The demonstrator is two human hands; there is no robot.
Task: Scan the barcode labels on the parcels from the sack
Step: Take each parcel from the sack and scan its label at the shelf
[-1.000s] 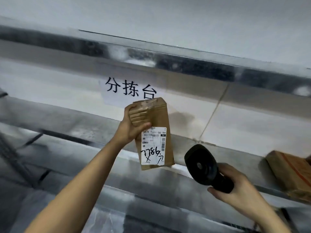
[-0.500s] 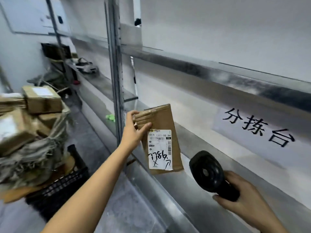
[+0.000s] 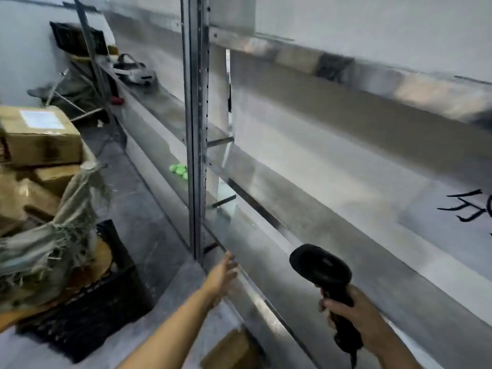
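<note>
While the right hand [image 3: 354, 315] grips the scanner [image 3: 323, 272] and the left hand [image 3: 222, 279] reaches empty, fingers straight, toward the parcels [image 3: 40, 137] in the sack [image 3: 53, 235], a hasty grab could topple them.

The shelf's [image 3: 306, 251] front edge lies bare beside the upright post [image 3: 197, 145]. The sack [image 3: 53, 235] of parcels [image 3: 40, 134] crowds the floor's left edge.
</note>
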